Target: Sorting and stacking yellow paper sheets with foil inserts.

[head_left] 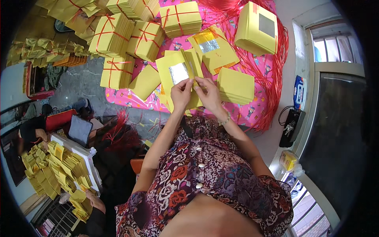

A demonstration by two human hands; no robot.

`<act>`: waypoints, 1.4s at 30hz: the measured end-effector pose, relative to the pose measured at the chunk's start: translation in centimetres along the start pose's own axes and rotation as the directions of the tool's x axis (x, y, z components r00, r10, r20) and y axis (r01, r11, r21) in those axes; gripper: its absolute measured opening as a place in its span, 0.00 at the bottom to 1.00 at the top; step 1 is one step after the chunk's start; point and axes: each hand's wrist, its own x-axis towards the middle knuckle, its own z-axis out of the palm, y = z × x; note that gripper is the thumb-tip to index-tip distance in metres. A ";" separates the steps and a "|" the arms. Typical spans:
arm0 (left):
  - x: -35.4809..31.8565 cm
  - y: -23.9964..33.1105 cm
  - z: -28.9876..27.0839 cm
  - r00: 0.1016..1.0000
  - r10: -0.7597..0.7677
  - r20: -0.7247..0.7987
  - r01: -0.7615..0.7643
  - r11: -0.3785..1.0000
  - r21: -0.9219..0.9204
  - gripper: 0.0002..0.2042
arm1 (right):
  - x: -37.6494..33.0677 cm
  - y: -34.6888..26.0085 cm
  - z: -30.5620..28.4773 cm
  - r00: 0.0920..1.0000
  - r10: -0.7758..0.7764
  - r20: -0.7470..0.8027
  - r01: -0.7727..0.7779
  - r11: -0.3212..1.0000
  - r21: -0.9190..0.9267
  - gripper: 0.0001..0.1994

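In front of me, my left hand [181, 94] pinches the lower edge of a yellow paper sheet [164, 73] with a shiny silver foil square. My right hand [209, 96] is closed at the neighbouring upright yellow sheets, its fingertips close to the left ones. The sheets stand partly fanned, and my fingers hide their lower edges. Just right of my right hand lies a low stack of yellow paper [236, 85]. Beyond it are sheets with orange and silver foil [217, 49] and a tall yellow stack [252, 29] with a grey patch. A folded yellow piece [145, 83] lies left of my left hand.
Several yellow bundles tied with red string [146, 39] stand at the far left of the pink patterned tabletop [156, 102]. Loose red plastic string [274, 85] runs along its right side. At lower left, another person's hands [94, 200] are beside a table of folded yellow papers [65, 168].
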 end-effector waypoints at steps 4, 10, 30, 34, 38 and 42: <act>0.1 -0.3 0.0 1.000 0.009 -0.007 -0.009 1.000 -0.015 0.12 | 0.0 0.1 0.0 1.000 0.016 -0.003 -0.016 0.999 0.030 0.17; 0.0 0.1 0.1 1.000 -0.015 -0.010 0.015 1.000 0.012 0.12 | 0.1 0.0 -0.1 1.000 0.021 0.001 -0.021 0.999 0.034 0.17; -0.9 0.2 0.5 0.996 0.071 -0.044 -0.071 0.997 0.017 0.13 | 1.7 1.7 -0.3 0.999 0.026 0.030 -0.024 0.999 -0.048 0.16; -1.0 -0.2 -0.8 0.991 0.109 0.076 -0.102 0.991 -0.086 0.12 | 2.1 2.3 -0.4 0.982 0.166 0.087 -0.168 0.986 0.014 0.14; -2.5 2.6 -4.1 0.954 0.290 0.073 -0.297 0.946 0.126 0.14 | 2.6 4.5 -0.5 0.980 0.161 0.114 -0.189 0.926 0.326 0.11; -2.0 2.0 -9.6 0.858 0.508 0.074 -0.477 0.735 0.482 0.24 | 3.0 2.3 -1.7 0.928 0.292 0.232 -0.368 0.816 0.445 0.11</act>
